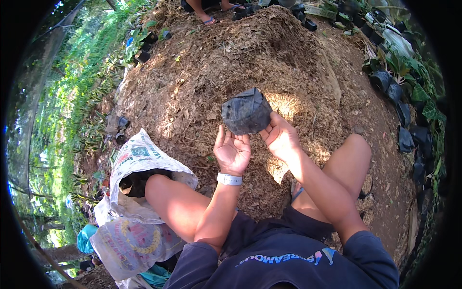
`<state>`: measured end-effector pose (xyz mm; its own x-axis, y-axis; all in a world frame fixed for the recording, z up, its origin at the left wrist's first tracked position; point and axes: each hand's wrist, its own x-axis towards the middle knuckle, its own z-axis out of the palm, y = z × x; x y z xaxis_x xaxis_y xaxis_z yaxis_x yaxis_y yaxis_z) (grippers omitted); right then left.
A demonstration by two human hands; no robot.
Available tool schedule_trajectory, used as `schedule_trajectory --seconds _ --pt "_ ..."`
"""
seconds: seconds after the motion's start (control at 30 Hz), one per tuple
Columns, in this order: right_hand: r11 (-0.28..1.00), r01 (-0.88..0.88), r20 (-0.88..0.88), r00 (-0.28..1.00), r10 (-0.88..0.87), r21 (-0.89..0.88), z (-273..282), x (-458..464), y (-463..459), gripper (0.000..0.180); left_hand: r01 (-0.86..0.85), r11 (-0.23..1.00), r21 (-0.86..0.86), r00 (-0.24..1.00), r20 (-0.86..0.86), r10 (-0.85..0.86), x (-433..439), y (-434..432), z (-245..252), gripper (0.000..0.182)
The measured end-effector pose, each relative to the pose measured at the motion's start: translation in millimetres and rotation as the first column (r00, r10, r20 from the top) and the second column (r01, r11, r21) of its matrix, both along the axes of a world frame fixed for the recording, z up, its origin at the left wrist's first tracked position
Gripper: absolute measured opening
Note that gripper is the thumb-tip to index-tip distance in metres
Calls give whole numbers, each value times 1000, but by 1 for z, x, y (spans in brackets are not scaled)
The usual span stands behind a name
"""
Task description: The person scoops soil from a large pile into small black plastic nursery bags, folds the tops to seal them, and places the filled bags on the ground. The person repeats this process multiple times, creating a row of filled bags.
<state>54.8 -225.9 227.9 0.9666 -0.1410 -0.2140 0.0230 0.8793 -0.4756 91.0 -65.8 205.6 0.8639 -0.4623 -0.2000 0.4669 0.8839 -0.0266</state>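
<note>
A black plastic grow bag [246,112] is held up in front of me, over a mound of shredded dry leaf litter [195,94]. My right hand [280,136] grips its lower right side between thumb and fingers. My left hand [232,150], with a white watch on the wrist, is palm up under the bag; its fingertips meet the bottom edge and its thumb stands apart. By my left knee, a white woven sack [144,155] lies with its mouth open and dark material inside.
Filled black grow bags [394,90] with plants line the right side. Another person's foot in a sandal [206,20] is at the top. Small black pots [123,121] lie at the left, and a printed sack [135,245] lies below the white one.
</note>
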Motion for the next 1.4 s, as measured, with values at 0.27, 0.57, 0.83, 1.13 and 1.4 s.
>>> schedule_trajectory --seconds 0.27,0.57,0.83,1.13,1.4 --pt "986 -166 49 985 167 -13 -36 12 -9 33 -154 895 418 956 292 28 -1 19 21 32" --pt "-615 212 -272 755 596 -759 -192 -32 53 66 -538 242 808 813 573 -106 7 79 41 38" --pt "-641 614 -425 482 766 -461 -224 9 19 64 -561 81 824 822 566 -58 21 111 32 44" --pt "-840 491 -238 808 539 -233 -140 101 -122 58 -486 -351 801 770 202 -605 -2 44 -20 33" --pt "-799 207 -206 902 379 -564 -102 140 -98 77 -560 -366 743 342 -195 -919 -68 -26 -147 32"
